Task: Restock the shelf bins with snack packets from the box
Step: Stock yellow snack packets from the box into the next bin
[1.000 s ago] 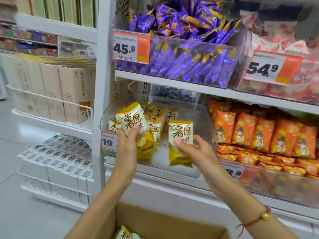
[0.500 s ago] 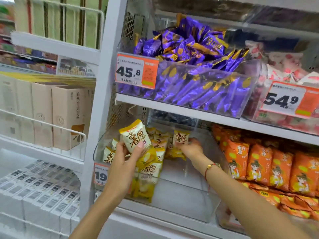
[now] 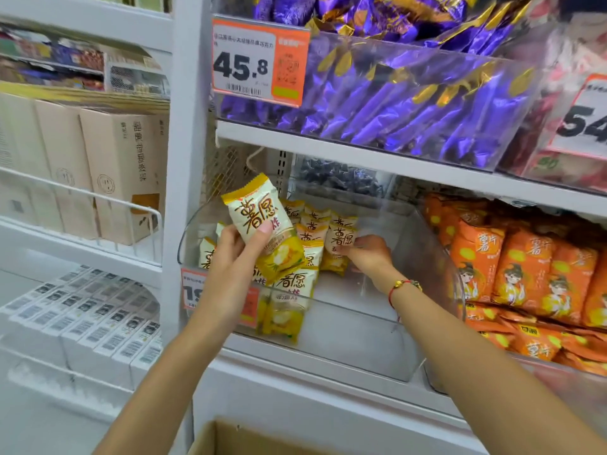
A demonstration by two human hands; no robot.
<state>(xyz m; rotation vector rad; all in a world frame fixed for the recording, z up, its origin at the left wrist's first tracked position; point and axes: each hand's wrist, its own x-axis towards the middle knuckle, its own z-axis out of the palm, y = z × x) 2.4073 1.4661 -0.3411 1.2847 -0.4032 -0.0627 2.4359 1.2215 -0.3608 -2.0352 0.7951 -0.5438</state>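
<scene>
My left hand point(image 3: 235, 257) grips a yellow-and-white snack packet point(image 3: 259, 221) upright in front of the clear shelf bin point(image 3: 361, 349). A second packet hangs below it in the same hand. My right hand point(image 3: 369, 256) reaches deep into the bin and pinches another yellow packet point(image 3: 341, 243) against the row of packets point(image 3: 308, 221) standing at the bin's back left. The right half of the bin floor is bare. The cardboard box point(image 3: 230, 438) shows only its rim at the bottom edge.
A bin of purple packets point(image 3: 410, 103) sits on the shelf above, with a 45.8 price tag point(image 3: 259, 64). Orange snack packets point(image 3: 525, 267) fill the bin to the right. Beige cartons point(image 3: 108, 172) and white boxes point(image 3: 82, 326) occupy the left shelving.
My right hand has carried its packet from the bin's front into the back, beside the standing row. My left hand has stayed near the bin's front with its packets. The camera moved closer.
</scene>
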